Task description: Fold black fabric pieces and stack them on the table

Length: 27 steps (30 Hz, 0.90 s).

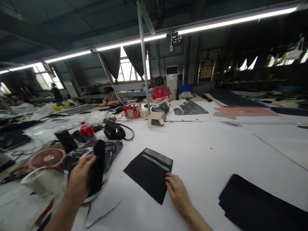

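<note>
My left hand is closed on a dark strip of cloth, held up over the cluttered left side of the table. On the white tabletop, in the middle, lies a black fabric piece with pale grey stripes near its far edge. The fingertips of my right hand touch the right edge of that piece; the fingers are stretched out and the palm is over the table. A larger black cloth stack lies at the lower right, apart from both hands.
At the left are a pink fan, a white container, a red-capped bottle and a black bag. Farther back stands an open cardboard box. A person in a red apron is across the table; another person is farther left.
</note>
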Each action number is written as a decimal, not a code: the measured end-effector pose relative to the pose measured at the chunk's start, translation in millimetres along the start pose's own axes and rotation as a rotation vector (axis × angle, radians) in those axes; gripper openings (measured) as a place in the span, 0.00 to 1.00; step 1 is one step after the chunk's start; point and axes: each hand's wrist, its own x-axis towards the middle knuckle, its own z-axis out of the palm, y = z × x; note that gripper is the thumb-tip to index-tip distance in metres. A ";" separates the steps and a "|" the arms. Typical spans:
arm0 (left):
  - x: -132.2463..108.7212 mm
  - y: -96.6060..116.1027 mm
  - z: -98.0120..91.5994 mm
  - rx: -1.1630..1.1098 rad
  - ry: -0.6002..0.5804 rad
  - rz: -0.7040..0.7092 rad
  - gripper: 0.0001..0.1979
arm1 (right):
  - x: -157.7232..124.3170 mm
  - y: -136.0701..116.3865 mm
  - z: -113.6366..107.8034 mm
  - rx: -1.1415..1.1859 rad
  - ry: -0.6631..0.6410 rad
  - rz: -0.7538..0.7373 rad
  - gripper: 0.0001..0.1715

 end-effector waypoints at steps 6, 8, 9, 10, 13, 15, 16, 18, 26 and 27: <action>-167.9 -84.3 126.9 0.180 -0.626 0.126 0.13 | -21.4 -11.2 -52.3 0.366 -0.201 0.463 0.42; -214.8 -108.1 156.6 0.202 -0.843 0.232 0.08 | -31.2 -12.8 -82.9 0.423 -0.374 0.601 0.41; -230.9 -116.3 166.3 0.211 -0.935 0.288 0.04 | -36.1 -12.9 -97.6 0.400 -0.432 0.630 0.38; -240.9 -122.2 172.3 0.233 -1.016 0.348 0.04 | -40.8 -12.5 -110.7 0.346 -0.459 0.634 0.36; -237.9 -129.2 172.3 0.403 -1.089 0.515 0.10 | -52.8 -10.7 -134.3 0.212 -0.466 0.655 0.26; -219.7 -131.6 163.2 0.573 -1.008 0.594 0.13 | -57.3 -9.9 -134.9 0.123 -0.456 0.639 0.18; -210.4 -133.5 157.9 0.647 -0.964 0.619 0.13 | -58.2 -9.8 -131.3 0.073 -0.444 0.615 0.14; -196.4 -139.3 148.4 0.747 -0.922 0.665 0.15 | -58.0 -10.3 -118.0 -0.036 -0.395 0.546 0.10; -186.8 -152.2 139.9 0.788 -0.920 0.757 0.16 | -66.3 -11.4 -51.6 -0.458 -0.047 0.290 0.12; -184.8 -151.0 140.5 0.786 -0.925 0.759 0.17 | -70.4 -8.7 -46.5 -0.511 -0.009 0.233 0.13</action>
